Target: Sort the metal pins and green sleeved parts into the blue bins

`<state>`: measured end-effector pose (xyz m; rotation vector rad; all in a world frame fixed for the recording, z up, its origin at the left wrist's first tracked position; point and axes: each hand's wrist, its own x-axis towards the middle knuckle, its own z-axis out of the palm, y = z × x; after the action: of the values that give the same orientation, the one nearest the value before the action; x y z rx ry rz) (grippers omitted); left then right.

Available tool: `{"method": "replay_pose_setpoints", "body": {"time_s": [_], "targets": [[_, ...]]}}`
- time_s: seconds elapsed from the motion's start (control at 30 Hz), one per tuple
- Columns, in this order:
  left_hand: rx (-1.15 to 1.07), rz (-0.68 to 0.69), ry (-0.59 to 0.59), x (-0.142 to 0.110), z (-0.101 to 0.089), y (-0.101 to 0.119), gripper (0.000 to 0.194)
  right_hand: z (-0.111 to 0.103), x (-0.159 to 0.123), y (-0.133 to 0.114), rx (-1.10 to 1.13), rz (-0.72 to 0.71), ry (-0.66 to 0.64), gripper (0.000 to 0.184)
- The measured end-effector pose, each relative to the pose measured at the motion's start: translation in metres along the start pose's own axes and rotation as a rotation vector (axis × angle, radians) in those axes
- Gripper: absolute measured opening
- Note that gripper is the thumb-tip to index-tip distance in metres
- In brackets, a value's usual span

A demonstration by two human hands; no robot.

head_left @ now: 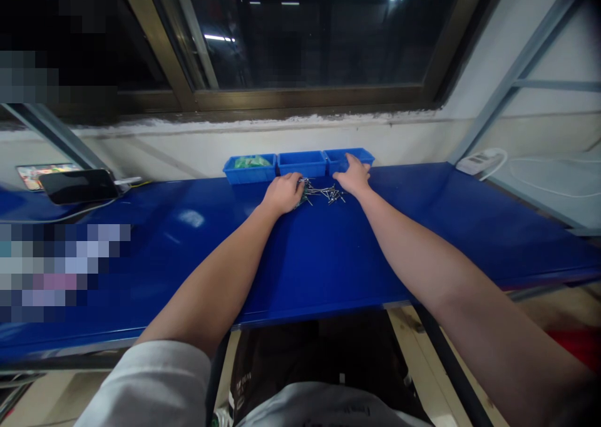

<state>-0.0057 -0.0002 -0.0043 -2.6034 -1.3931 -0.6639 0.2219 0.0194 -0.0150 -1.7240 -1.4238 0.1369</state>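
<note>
A small pile of metal screws (323, 193) lies on the blue table (328, 252), just in front of three blue bins. My left hand (283, 193) rests at the left edge of the pile with its fingers curled in, pressed among the screws. My right hand (353, 175) lies flat to the right of the pile, fingers stretched out toward the right blue bin (364, 154) and touching its front wall. The middle blue bin (301, 162) looks bare inside. The left blue bin (250, 168) holds something green.
A black phone (77, 185) leans at the far left with a cable beside it. A white power strip (479, 161) with a white cord sits at the right. A window and white wall stand behind the bins. The table's near edge runs below my forearms.
</note>
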Motion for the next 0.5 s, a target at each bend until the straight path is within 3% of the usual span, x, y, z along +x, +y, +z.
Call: {"method": "replay_pose_setpoints", "body": {"time_s": [0.13,0.27,0.4,0.5], "targets": [[-0.008,-0.012,-0.032,-0.001,-0.001,0.001,0.043,-0.001,-0.003,-0.002,0.024,-0.032,-0.033,0.076],[-0.027,0.006,-0.069,-0.003,-0.001,0.001,0.049,-0.006,-0.011,-0.010,0.031,-0.191,-0.038,0.054],[-0.018,0.035,-0.098,-0.003,0.001,-0.001,0.050,-0.006,-0.021,-0.018,0.022,-0.374,-0.214,0.031],[-0.019,0.050,-0.116,-0.003,0.003,-0.002,0.050,-0.002,-0.026,-0.021,-0.034,-0.425,-0.339,0.028]]}}
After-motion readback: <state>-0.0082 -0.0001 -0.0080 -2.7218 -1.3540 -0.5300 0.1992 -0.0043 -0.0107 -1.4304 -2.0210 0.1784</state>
